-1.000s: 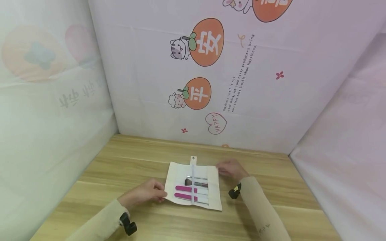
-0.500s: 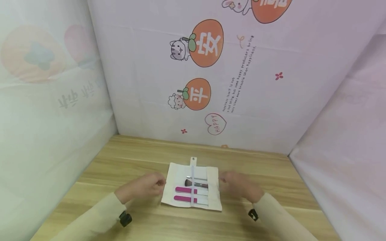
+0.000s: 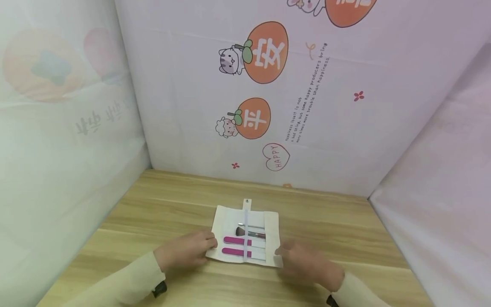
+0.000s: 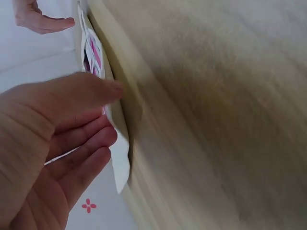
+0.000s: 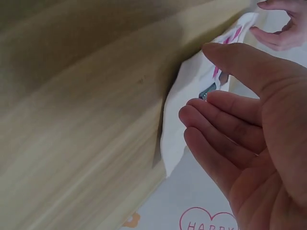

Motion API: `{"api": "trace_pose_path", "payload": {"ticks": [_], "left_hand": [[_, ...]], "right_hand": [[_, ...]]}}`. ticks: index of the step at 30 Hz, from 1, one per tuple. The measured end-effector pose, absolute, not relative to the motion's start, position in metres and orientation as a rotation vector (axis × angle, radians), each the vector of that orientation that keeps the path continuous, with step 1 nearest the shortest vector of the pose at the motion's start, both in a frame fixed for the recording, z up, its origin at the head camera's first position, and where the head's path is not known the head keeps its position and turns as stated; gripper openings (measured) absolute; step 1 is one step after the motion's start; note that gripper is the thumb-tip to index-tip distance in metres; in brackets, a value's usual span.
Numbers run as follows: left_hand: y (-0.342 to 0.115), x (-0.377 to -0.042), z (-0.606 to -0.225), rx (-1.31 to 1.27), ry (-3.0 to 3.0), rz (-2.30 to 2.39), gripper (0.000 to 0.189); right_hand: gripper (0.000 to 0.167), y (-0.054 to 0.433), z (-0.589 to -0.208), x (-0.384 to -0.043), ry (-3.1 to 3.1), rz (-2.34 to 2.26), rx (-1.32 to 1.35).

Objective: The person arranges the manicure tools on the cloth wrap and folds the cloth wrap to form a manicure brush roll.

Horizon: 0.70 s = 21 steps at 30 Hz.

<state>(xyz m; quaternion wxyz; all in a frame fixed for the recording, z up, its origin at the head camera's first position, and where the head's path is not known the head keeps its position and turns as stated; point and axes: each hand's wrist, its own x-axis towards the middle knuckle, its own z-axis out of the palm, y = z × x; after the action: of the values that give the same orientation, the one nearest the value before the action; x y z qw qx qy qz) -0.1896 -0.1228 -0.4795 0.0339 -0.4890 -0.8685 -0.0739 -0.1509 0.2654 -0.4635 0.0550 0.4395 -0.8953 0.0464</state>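
A white cloth tool pouch [image 3: 272,232] lies spread on the table in the head view, its snap tab [image 3: 247,203] pointing away from me. Under its pale elastic band [image 3: 246,238] sit two pink-ended nail files [image 3: 232,252], a makeup brush [image 3: 240,231] and a thin metal tool [image 3: 251,226]. My left hand [image 3: 188,249] is at the pouch's left edge, fingers loosely bent; the left wrist view shows a gap between thumb and fingers. Close to the lower right edge, my right hand [image 3: 307,264] is blurred; in the right wrist view its thumb and fingers stand apart.
The wood-grain table [image 3: 153,204] is bounded by a printed white cloth [image 3: 192,128] at the back, with more white cloth on the left and right. A dark wrist device [image 3: 159,289] shows under the left sleeve.
Both hands no longer hold the pouch's edges as they did a second ago. My right hand has come from the upper right corner toward the lower right one. The pouch has hardly shifted.
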Motion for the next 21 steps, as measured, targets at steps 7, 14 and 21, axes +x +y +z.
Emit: {"api": "trace_pose_path", "payload": {"ticks": [7, 14, 21], "left_hand": [[-0.121, -0.186, -0.477, -1.465, -2.706, -0.249, 0.024], [-0.120, -0.191, -0.477, -1.389, -2.798, -0.408, 0.012], [-0.122, -0.202, -0.470, -1.359, -2.826, -0.606, 0.007]], "right_hand": [[0.021, 0.263, -0.476, -0.153, -2.716, 0.151, 1.345], [0.021, 0.267, -0.471, -0.164, -2.757, 0.196, 1.457], [0.023, 0.268, -0.448, -0.175, -2.901, 0.370, 1.422]]}}
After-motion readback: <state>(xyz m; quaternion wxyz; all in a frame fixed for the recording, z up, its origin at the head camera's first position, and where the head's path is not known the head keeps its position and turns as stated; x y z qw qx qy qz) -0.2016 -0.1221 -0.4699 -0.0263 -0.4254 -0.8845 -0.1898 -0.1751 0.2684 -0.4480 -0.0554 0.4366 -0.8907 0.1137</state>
